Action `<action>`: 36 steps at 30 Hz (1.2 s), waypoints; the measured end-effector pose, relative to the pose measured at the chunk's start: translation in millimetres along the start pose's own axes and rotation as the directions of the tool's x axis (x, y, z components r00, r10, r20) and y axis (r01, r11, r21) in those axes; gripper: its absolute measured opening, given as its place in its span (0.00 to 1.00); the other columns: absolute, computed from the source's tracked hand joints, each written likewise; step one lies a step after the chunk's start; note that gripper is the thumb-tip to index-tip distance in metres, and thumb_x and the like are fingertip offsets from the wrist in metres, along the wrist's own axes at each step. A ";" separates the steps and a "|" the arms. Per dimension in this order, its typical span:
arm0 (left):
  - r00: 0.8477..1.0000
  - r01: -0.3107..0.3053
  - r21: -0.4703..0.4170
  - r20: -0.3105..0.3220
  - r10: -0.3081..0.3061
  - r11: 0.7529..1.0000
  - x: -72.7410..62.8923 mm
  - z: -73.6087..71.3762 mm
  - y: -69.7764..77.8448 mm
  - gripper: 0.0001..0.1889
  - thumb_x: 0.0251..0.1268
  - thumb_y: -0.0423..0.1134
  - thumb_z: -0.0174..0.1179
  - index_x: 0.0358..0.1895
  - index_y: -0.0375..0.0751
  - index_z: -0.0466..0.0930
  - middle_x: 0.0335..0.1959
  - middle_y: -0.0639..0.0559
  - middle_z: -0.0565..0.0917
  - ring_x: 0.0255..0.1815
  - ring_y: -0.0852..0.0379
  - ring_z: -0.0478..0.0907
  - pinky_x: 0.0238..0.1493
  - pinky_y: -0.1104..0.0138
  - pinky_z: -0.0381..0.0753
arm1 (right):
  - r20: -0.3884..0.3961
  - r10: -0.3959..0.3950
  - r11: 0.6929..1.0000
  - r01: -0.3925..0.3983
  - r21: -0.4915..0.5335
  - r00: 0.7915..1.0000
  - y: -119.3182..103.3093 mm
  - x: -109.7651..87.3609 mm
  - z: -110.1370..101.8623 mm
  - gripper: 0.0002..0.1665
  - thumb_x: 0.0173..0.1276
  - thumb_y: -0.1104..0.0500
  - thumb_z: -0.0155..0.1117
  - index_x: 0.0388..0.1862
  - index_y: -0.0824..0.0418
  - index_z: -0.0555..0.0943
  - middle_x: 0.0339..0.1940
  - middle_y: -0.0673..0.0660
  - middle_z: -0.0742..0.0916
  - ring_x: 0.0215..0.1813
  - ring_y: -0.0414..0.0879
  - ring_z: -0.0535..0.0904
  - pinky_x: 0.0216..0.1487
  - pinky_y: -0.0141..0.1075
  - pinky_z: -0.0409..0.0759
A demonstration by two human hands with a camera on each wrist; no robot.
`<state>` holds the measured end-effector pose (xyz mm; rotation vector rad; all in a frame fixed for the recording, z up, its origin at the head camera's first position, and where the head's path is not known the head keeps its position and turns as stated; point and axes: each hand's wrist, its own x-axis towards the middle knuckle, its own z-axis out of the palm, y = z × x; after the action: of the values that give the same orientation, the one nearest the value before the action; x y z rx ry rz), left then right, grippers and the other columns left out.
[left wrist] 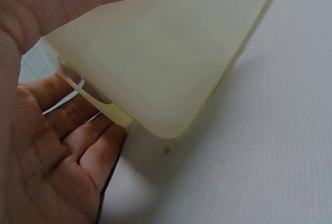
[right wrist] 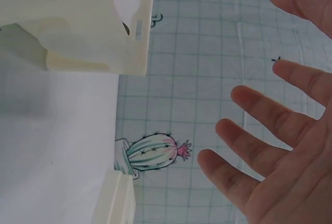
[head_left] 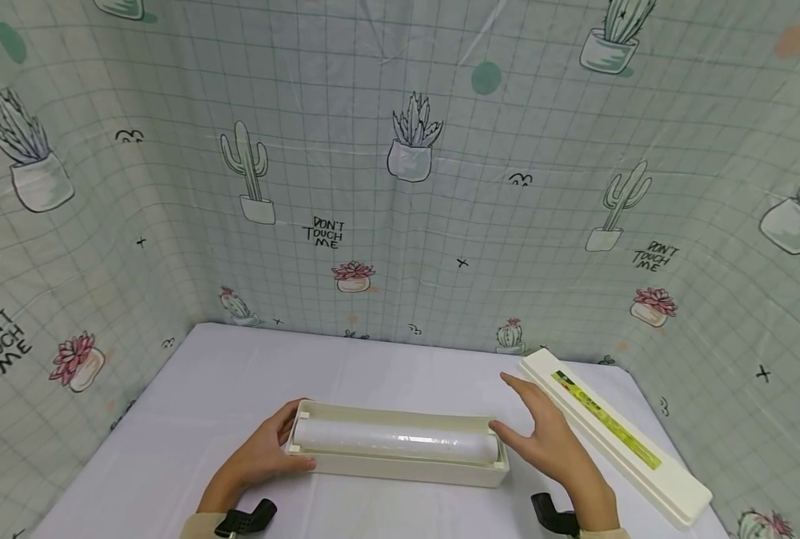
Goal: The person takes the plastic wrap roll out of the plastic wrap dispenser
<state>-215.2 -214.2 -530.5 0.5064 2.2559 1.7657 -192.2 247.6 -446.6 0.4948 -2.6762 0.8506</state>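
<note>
A long cream plastic-wrap dispenser box (head_left: 407, 466), its top off, lies crosswise in front of me in the head view. Inside it sits a white roll of plastic wrap (head_left: 400, 440), shiny along its length. My left hand (head_left: 268, 449) grips the box's left end, thumb along the front wall and fingers round behind. In the left wrist view, the box's smooth wall (left wrist: 150, 63) fills much of the picture beside that hand. My right hand (head_left: 551, 438), fingers spread and holding nothing, hovers by the box's right end; the right wrist view shows its fingers apart from the box's corner.
A long cream lid (head_left: 616, 434) with a yellow-green label lies slantwise on the table's right side, just beyond my right hand. The table has a white cloth (head_left: 346, 367). Grid-patterned curtains with cactus prints (head_left: 407, 224) stand round the back and both sides.
</note>
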 end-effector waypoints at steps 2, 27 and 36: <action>1.000 0.000 -0.001 -0.001 0.000 1.000 0.5 -0.1 -1.1 0.52 0.50 0.36 0.80 0.78 0.33 0.58 0.73 0.35 0.70 0.74 0.43 0.67 0.62 0.79 0.70 | 0.008 -0.004 1.000 0.004 0.008 1.000 -1.3 0.3 2.8 0.45 0.64 0.51 0.77 0.77 0.58 0.69 0.72 0.62 0.78 0.72 0.63 0.74 0.64 0.64 0.74; 1.000 -0.021 0.024 -0.005 0.021 1.000 -0.4 -0.7 -1.4 0.51 0.50 0.37 0.80 0.77 0.32 0.59 0.73 0.35 0.71 0.67 0.72 0.70 0.63 0.79 0.69 | 0.077 -0.087 0.996 0.088 -0.010 0.993 -12.9 1.3 21.6 0.39 0.59 0.56 0.81 0.70 0.58 0.77 0.60 0.53 0.85 0.57 0.51 0.82 0.52 0.46 0.84; 1.000 -0.017 0.013 0.000 0.017 1.000 -0.4 -0.2 -1.1 0.52 0.50 0.36 0.80 0.77 0.32 0.58 0.73 0.34 0.70 0.66 0.76 0.69 0.63 0.79 0.69 | 0.151 -0.042 0.999 0.044 -0.007 0.988 -11.9 -0.1 30.8 0.33 0.61 0.52 0.79 0.65 0.56 0.81 0.54 0.52 0.87 0.58 0.52 0.81 0.55 0.48 0.81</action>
<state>-215.0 -214.8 -531.5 0.5298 2.2711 1.7606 -192.5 220.0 -464.9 0.6357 -2.7935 0.8169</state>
